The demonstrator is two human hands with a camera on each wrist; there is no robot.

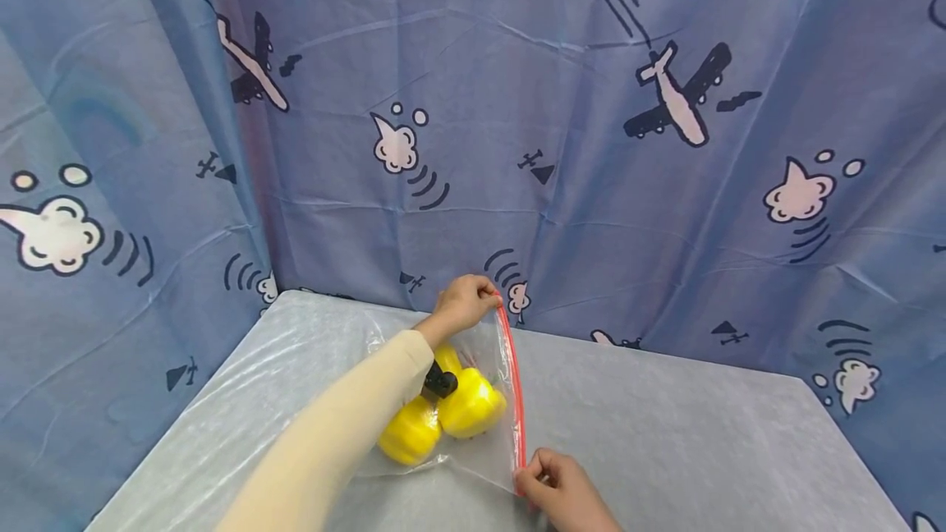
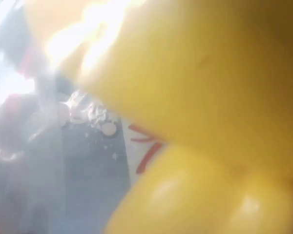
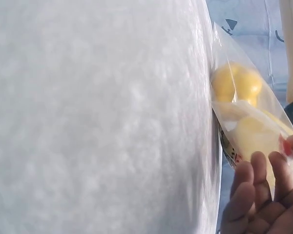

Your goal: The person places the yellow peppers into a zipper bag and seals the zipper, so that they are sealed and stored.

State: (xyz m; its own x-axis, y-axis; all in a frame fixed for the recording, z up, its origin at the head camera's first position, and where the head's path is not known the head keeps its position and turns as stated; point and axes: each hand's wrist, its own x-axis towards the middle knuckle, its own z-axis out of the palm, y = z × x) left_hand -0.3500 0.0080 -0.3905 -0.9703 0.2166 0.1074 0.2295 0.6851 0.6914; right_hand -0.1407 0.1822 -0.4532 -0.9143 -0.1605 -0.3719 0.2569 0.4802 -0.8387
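Observation:
A clear zip bag [image 1: 488, 454] with a red zip strip [image 1: 515, 376] lies on the table. Several yellow bell peppers [image 1: 473, 403] are inside it. At the strip's far end, my left hand [image 1: 464, 302] pinches the bag's edge between thumb and fingers. Its forearm crosses over the bag and hides part of the peppers. My right hand [image 1: 559, 487] pinches the near end of the same strip. In the left wrist view, blurred yellow peppers [image 2: 205, 78] fill most of the picture. The right wrist view has the right hand [image 3: 263, 200] beside the bag [image 3: 222, 48].
A grey-white sheet covers the table [image 1: 665, 433], which extends to the right of the bag. Behind and to the left hangs a blue curtain [image 1: 473, 89] printed with planes and clouds. A black wrist camera [image 1: 440, 382] sits on the left wrist, above the peppers.

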